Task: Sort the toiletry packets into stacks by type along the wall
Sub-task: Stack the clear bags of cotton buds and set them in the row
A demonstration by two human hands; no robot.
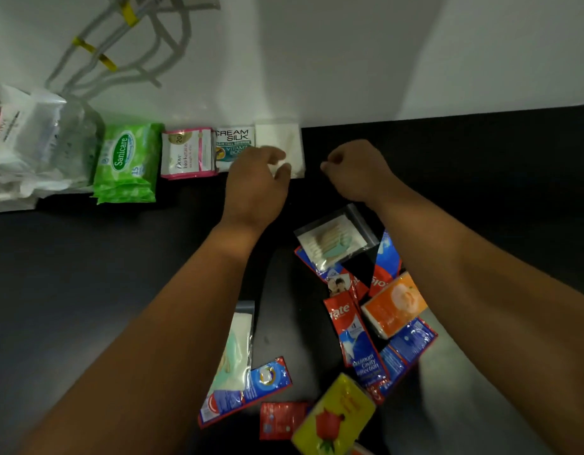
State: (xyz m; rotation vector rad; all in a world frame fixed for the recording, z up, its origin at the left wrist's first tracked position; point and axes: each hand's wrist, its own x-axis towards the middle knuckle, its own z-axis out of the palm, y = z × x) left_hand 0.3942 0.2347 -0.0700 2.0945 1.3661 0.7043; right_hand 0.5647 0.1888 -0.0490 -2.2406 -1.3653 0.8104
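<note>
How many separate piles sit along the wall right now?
4, left to right: green Sanicare wipes, pink-edged Dove sachets, Cream Silk sachet, and a white packet that the left hand pinches. Packets underneath can't be counted.

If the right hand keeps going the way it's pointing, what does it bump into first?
Probably the white packet by the wall, just ahead of the right hand's curled fingers; depth is hard to judge.

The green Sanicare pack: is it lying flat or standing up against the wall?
Lying flat. The green Sanicare pack rests face up on the black counter, its whole label showing, with its far edge near the wall.
</note>
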